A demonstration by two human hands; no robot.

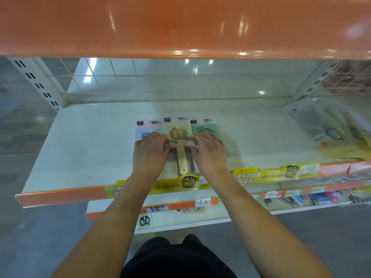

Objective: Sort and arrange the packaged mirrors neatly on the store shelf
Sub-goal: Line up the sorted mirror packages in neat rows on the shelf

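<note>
Both hands, left hand (151, 149) and right hand (208, 148), pinched the beige mirror pack (177, 135) on the shelf (86, 141); an uneven push could skew neighbouring packs.

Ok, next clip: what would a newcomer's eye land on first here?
Both hands, left hand and right hand, grip the beige mirror pack at mid-shelf, between a blue pack and a green pack. Loose clear packs lie heaped at the shelf's right end.
</note>
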